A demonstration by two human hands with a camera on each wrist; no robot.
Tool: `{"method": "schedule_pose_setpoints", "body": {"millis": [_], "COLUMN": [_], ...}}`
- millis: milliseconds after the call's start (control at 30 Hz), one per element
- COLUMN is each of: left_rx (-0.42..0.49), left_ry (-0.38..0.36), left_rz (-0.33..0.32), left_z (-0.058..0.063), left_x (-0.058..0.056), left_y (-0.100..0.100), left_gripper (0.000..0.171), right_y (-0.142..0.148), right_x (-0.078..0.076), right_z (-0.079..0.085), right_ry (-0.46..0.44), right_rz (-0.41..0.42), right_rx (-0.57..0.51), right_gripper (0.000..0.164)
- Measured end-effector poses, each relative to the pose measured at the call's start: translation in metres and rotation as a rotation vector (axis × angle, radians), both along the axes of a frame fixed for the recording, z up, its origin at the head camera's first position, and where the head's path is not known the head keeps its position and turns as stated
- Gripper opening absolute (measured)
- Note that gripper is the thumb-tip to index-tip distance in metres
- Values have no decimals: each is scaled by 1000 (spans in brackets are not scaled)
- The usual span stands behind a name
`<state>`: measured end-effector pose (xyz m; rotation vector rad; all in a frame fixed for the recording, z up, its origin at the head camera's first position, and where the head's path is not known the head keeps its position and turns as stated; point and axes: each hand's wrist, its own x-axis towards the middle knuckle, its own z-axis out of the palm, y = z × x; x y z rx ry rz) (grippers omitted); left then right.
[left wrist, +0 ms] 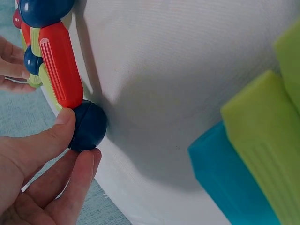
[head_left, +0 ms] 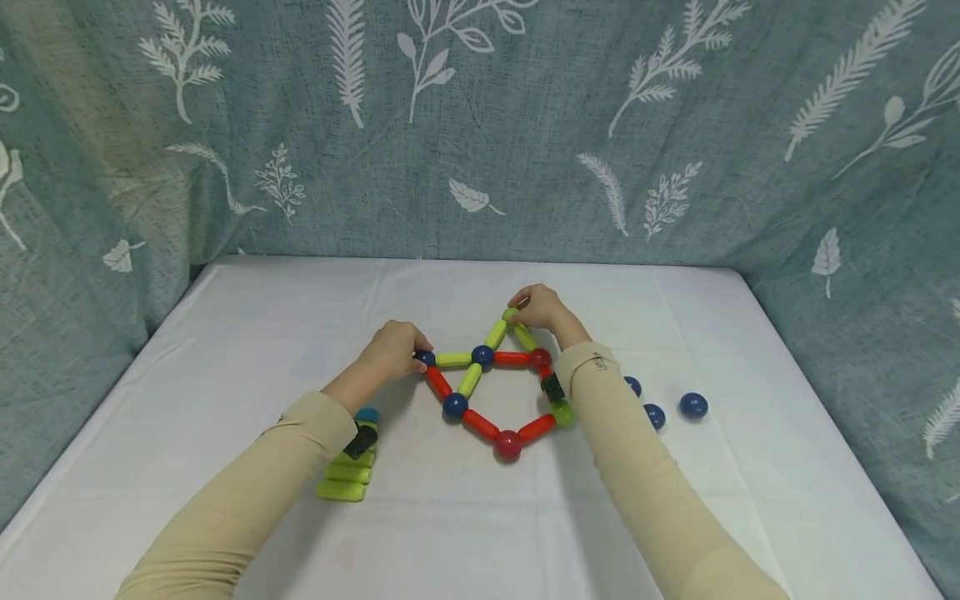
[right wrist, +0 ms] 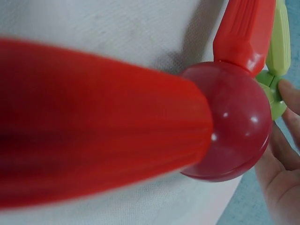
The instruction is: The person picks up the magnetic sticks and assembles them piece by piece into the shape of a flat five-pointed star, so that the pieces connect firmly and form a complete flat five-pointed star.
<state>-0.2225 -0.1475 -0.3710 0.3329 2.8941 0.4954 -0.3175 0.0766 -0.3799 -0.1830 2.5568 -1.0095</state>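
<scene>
A flat frame of rods and balls lies mid-table. At its left corner my left hand pinches a blue ball between thumb and fingers. A red rod and a yellow-green rod run from that ball to two other blue balls. My right hand holds a green ball at the far tip, where two yellow-green rods meet. Below it a red rod links a blue ball to a red ball. Another red ball forms the near corner.
Several yellow-green rods and a blue piece lie in a row under the left forearm. Right of the right forearm sit loose blue balls. A patterned curtain hangs behind the white-covered table.
</scene>
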Motion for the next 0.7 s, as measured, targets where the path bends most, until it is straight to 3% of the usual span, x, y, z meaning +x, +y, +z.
{"method": "schedule_pose_setpoints", "body": {"millis": [267,700], "left_rx": [-9,7], "left_ry": [-2,-27], "left_rz": [0,24], "left_z": [1,1], "left_x": [0,0], "left_y": [0,1], "left_gripper": [29,29], "right_y": [-1,-10], "right_x": [2,6], "right_z": [0,1], "right_ry": [12,31], "right_rz": [14,-59], "right_rx": [16,47], "right_gripper": [28,25]}}
